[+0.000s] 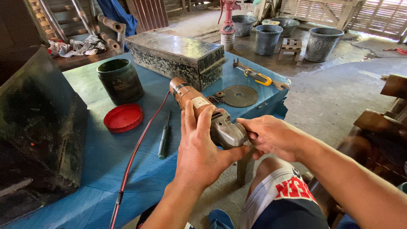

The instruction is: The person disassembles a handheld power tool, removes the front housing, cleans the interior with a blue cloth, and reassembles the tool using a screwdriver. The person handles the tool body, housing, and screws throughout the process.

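An orange and grey angle grinder (199,108) lies across the near edge of the blue table (106,165), its red cord (135,157) trailing down to the left. My left hand (199,152) wraps around its body from behind. At the grey metal head, my right hand (271,135) pinches something with its fingers; what they hold is hidden. A dark grinding disc (240,96) and small round fittings (216,96) rest on the table just beyond the grinder.
A dark screwdriver (164,138) lies left of the grinder. A red lid (123,117), a dark green tub (120,80), a metal toolbox (176,55) and a yellow-handled wrench (259,77) share the table. A black case (38,131) stands at left. Buckets (322,42) sit on the floor.
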